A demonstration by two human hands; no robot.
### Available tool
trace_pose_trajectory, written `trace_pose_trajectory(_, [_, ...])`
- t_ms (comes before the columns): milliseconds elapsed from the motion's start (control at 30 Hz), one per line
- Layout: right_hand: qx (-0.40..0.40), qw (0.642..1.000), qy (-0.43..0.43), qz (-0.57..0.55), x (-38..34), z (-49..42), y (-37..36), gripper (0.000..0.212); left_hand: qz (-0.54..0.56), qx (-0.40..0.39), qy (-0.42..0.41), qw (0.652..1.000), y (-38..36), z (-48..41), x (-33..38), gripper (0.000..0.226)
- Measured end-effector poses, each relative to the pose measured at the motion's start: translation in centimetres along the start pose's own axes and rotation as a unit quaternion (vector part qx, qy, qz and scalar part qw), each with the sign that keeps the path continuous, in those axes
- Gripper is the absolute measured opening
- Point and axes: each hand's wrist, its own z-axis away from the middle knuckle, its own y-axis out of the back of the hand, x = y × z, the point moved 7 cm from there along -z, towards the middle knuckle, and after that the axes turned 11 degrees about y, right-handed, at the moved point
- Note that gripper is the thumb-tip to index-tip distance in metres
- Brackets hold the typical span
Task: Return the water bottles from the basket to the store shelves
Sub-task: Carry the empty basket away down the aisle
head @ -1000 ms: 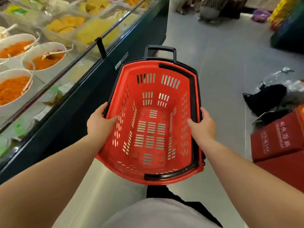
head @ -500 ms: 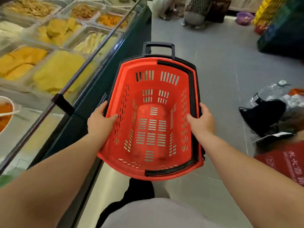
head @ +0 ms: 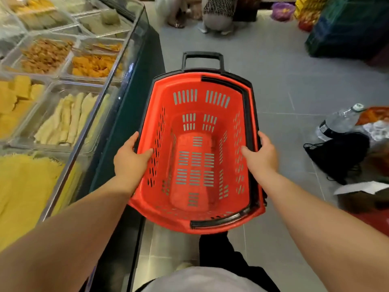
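Head view: you carry the red basket (head: 197, 114), and no water bottle shows inside it.
Your left hand (head: 131, 157) and right hand (head: 260, 155) each grip a side rim towards its near end, thumbs inside, fingers outside. Its slotted bottom looks bare, so shelving seems done. One clear bottle (head: 341, 121) lies on the floor (head: 273, 70) to your right, beside a black bag (head: 336, 152). Next, probably put the basket away.
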Motion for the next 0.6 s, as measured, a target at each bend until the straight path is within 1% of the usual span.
trace_pose_trajectory(100, [-0.007,1.0,-0.005,0.004,0.6,-6.5,-2.6,0.069,-0.02,0.006,0.011,1.0,-3.3,-5.2,2.5,0.069])
trace_pose_trajectory(233, [-0.038,0.999,-0.012,0.016,1.0,-15.2,-6.1,0.069,-0.041,0.016,0.044,0.998,-7.5,-12.2,5.0,0.069])
trace_pose_trajectory(367, [-0.076,0.996,-0.026,0.048,2.0,-23.1,-10.2,0.069,-0.033,0.015,0.07,0.997,-11.6,-18.2,6.4,0.067])
trace_pose_trajectory(467, [-0.107,0.991,-0.037,0.073,3.7,-28.0,-14.1,0.069,-0.036,0.018,0.096,0.995,-14.7,-22.7,5.8,0.067])
trace_pose_trajectory(600, [-0.14,0.982,-0.07,0.102,8.7,-33.2,-21.0,0.069,-0.072,0.006,0.128,0.989,-20.8,-29.5,2.5,0.067])
